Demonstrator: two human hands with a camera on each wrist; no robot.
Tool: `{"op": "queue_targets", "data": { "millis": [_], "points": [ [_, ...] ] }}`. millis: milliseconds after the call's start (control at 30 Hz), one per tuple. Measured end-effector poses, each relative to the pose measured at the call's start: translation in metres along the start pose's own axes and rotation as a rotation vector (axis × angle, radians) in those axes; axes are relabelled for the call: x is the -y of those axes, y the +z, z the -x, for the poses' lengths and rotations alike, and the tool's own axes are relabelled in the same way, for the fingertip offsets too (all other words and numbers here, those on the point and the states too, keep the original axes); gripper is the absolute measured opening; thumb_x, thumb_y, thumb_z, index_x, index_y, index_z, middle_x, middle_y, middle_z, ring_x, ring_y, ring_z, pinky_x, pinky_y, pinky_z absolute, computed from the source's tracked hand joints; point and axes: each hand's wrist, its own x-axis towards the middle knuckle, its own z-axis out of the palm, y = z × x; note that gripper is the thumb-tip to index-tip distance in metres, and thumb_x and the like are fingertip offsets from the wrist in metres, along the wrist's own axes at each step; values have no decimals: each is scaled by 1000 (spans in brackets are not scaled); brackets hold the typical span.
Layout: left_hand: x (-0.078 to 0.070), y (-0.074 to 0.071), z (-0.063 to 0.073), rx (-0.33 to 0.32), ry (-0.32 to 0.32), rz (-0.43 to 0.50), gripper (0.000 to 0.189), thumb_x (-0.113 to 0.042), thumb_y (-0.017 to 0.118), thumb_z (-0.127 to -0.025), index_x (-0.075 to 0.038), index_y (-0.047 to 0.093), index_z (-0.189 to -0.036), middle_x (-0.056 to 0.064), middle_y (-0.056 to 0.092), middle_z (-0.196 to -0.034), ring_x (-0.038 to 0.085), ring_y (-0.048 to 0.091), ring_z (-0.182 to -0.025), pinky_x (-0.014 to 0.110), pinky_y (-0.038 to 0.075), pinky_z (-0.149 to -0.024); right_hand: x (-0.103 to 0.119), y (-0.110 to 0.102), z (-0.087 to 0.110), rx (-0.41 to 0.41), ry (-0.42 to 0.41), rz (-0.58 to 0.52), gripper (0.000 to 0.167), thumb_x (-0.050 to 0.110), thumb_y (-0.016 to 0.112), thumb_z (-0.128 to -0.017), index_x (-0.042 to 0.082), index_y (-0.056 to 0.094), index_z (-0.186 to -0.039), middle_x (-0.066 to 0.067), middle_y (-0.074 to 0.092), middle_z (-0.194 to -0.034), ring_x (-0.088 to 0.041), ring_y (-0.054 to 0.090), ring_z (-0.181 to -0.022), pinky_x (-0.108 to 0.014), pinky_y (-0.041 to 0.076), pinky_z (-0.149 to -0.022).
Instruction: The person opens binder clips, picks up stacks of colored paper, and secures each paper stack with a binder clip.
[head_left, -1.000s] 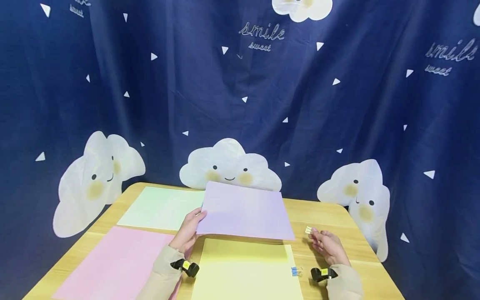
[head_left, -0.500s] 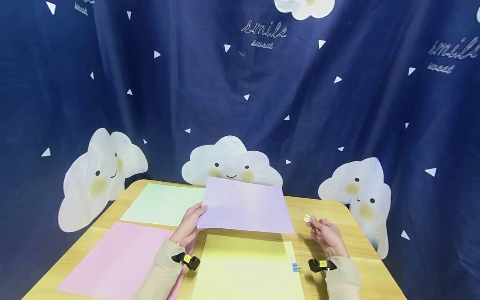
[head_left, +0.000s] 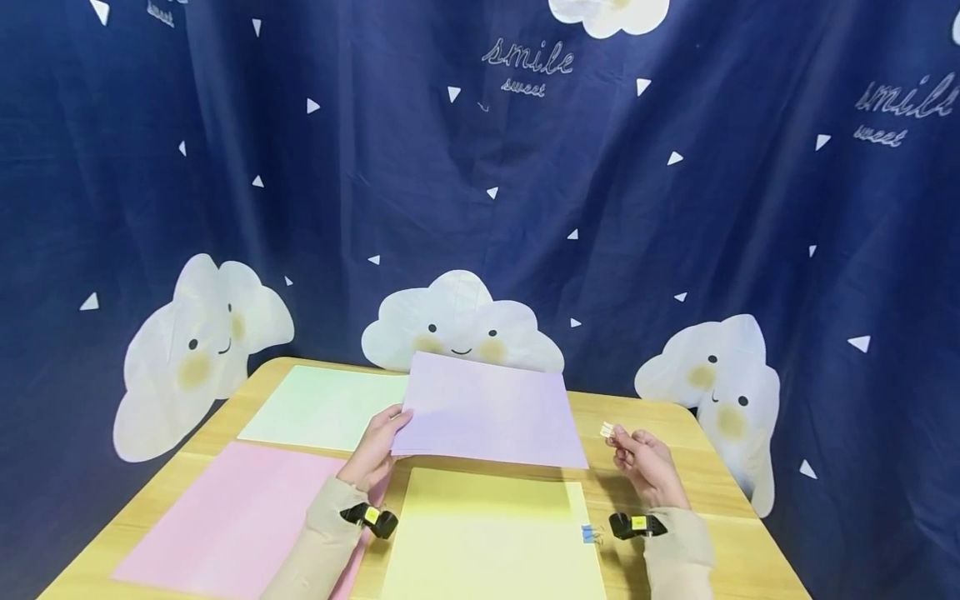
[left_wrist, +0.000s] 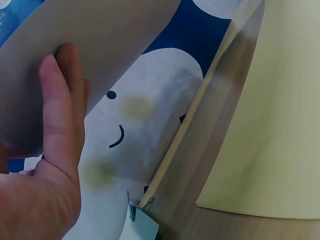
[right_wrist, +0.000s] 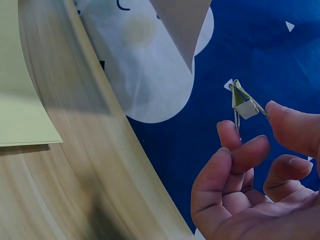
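My left hand (head_left: 378, 450) holds purple paper (head_left: 491, 412) by its left edge, thumb on top and fingers underneath. The paper is raised and tilted above the table; in the left wrist view its underside (left_wrist: 115, 40) looks grey. Off the paper's right edge, my right hand (head_left: 648, 467) pinches the wire handles of a pale yellow binder clip (right_wrist: 245, 107) between thumb and fingers. The clip is apart from the purple paper, its mouth facing away from the palm. Below lies yellow paper (head_left: 495, 533) with a blue binder clip (head_left: 588, 534) on its right edge.
Pink paper (head_left: 232, 517) lies at the left of the wooden table (head_left: 622, 408), and mint green paper (head_left: 330, 408) behind it. A binder clip (left_wrist: 134, 206) sits on the mint paper's edge in the left wrist view. A dark blue curtain (head_left: 420, 208) hangs behind the table.
My right hand has moved a little left and up with the pale yellow clip, closer to the purple paper. My left hand keeps its hold on the paper.
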Motion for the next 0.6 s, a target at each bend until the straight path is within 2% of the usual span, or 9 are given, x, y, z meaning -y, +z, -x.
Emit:
{"op": "queue_targets", "data": {
  "millis": [600],
  "points": [
    [-2, 1, 1, 22, -7, 10, 46, -20, 45, -111, 7, 38, -148, -7, 74, -92, 7, 74, -80, 26, 65, -74, 5, 4, 0, 7, 17, 8, 41, 14, 58, -106, 20, 43, -68, 8, 75, -74, -3, 60, -65, -17, 50, -64]
  ]
}}
